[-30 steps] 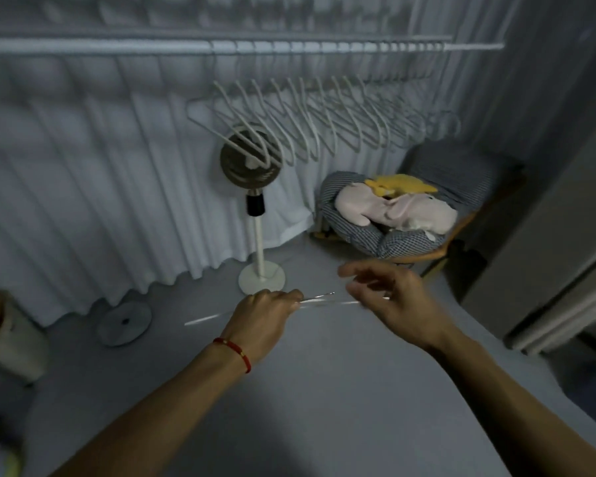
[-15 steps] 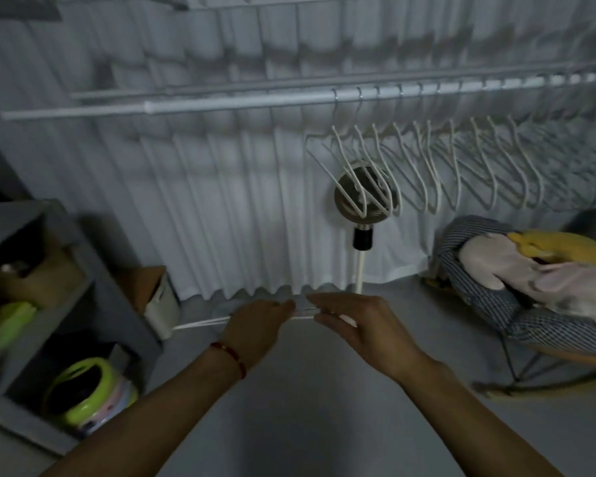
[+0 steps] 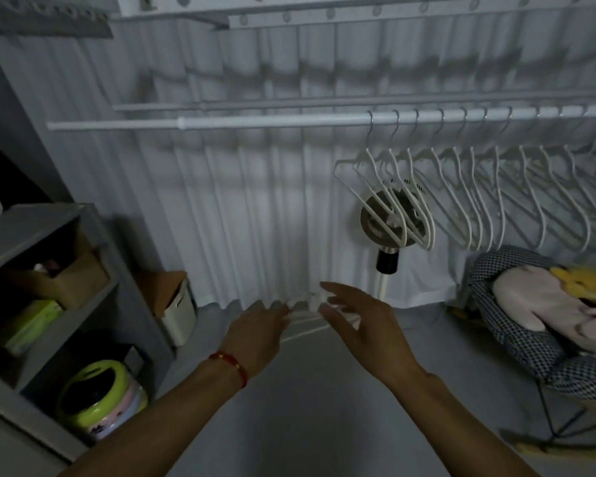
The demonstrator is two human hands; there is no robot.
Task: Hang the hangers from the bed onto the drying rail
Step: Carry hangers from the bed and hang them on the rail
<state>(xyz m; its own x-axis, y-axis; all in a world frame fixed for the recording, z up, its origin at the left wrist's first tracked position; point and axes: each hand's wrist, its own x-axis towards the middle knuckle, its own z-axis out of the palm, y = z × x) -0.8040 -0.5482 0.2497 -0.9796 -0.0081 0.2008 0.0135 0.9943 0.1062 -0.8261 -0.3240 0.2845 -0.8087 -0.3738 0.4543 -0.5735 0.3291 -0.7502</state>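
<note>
A white drying rail point(image 3: 283, 121) runs across the curtain at the top. Its right half carries several white hangers point(image 3: 461, 187); its left half is bare. My left hand point(image 3: 255, 333) grips a thin bundle of white hangers point(image 3: 305, 327) held flat at waist height below the rail. My right hand point(image 3: 362, 327) reaches over the bundle's middle with spread fingers and its fingertips at the hangers' hooks point(image 3: 312, 299); whether it pinches them is unclear in the blur.
A grey shelf unit point(image 3: 66, 270) with boxes and a green tub point(image 3: 100, 401) stands at the left. A small box point(image 3: 172, 304) sits by the curtain. A pedestal fan point(image 3: 389, 228) stands behind the hung hangers. A checked rocker chair point(image 3: 530, 325) holds soft toys at right.
My head has turned left and up, so the rail sits lower in view. My right hand's fingers have spread out over the bundle. My left hand keeps its hold.
</note>
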